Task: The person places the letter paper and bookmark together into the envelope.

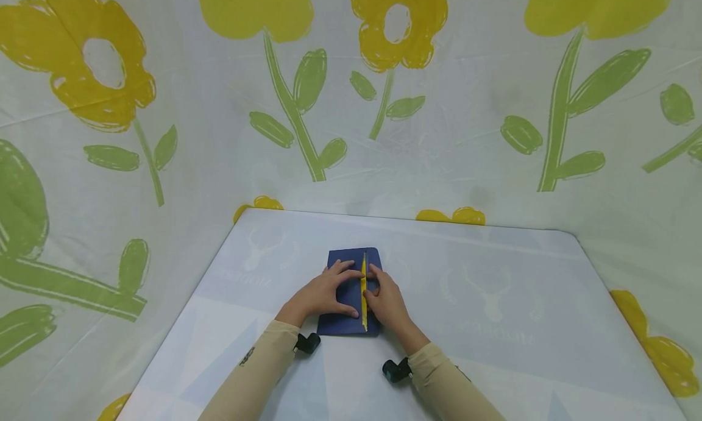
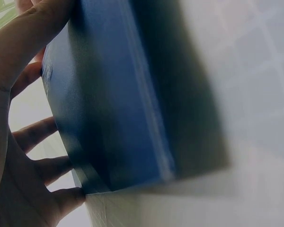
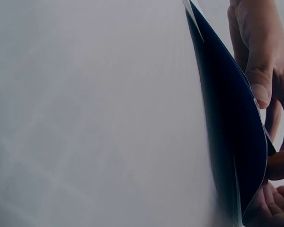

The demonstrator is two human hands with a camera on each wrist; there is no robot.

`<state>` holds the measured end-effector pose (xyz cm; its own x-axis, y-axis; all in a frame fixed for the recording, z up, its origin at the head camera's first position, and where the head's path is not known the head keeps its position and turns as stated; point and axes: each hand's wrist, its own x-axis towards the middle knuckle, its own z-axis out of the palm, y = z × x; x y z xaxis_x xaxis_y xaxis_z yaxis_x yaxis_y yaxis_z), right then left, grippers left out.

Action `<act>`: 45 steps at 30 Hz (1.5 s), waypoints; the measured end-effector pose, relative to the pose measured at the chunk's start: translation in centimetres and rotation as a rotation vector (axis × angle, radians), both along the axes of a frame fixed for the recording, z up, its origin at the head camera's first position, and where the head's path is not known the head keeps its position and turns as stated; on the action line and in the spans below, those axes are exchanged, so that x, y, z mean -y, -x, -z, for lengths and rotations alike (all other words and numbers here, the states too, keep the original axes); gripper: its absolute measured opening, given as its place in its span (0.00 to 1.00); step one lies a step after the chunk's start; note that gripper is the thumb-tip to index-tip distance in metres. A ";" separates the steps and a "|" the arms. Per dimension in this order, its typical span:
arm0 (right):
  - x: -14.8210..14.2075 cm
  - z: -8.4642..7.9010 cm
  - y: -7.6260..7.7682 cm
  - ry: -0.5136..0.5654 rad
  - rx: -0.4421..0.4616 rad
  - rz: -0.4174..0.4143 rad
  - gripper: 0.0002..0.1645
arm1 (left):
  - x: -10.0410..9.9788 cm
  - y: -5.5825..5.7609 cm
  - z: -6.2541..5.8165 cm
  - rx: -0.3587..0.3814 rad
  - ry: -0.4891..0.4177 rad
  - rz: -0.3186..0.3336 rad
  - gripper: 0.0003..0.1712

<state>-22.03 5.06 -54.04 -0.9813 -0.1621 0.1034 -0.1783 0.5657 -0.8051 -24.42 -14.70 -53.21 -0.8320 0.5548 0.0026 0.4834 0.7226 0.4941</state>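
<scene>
A dark blue notebook-like item (image 1: 344, 326) lies on the table, with a narrow yellow strip (image 1: 364, 314) running lengthwise near its right side. My left hand (image 1: 323, 290) lies across the blue cover with fingers spread, its thumb and index tips close to the yellow strip. In the left wrist view, its fingertips touch the edge of the blue cover (image 2: 113, 94). My right hand (image 1: 388, 299) pinches the right part beside the yellow strip. The right wrist view shows a blue flap (image 3: 232, 109) standing up from the table, with a thumb (image 3: 260, 90) at its edge.
A pale table (image 1: 493, 360) with faint printed patterns carries the notebook. Behind and around it hangs a white cloth (image 1: 455, 122) printed with yellow flowers and green leaves. Small black cameras sit on the left wrist (image 1: 308, 343) and right wrist (image 1: 395, 370).
</scene>
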 end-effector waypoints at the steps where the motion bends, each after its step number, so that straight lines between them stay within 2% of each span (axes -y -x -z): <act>1: 0.0 0.0 0.0 -0.002 -0.002 0.002 0.37 | 0.0 0.0 0.0 -0.002 0.001 0.000 0.49; 11: 0.0 0.2 0.1 -0.017 -0.034 0.034 0.35 | 0.0 0.1 0.0 -0.009 0.012 -0.013 0.49; 20: 0.3 0.5 0.1 -0.019 -0.037 0.035 0.35 | 0.0 0.1 0.2 -0.012 -0.006 0.012 0.49; 39: -0.4 0.4 0.0 0.066 -0.023 -0.007 0.36 | 0.0 0.0 0.0 0.008 -0.003 0.000 0.50; 45: -0.4 0.5 0.1 0.054 -0.017 -0.020 0.37 | 0.0 -0.1 0.0 0.000 -0.005 0.002 0.49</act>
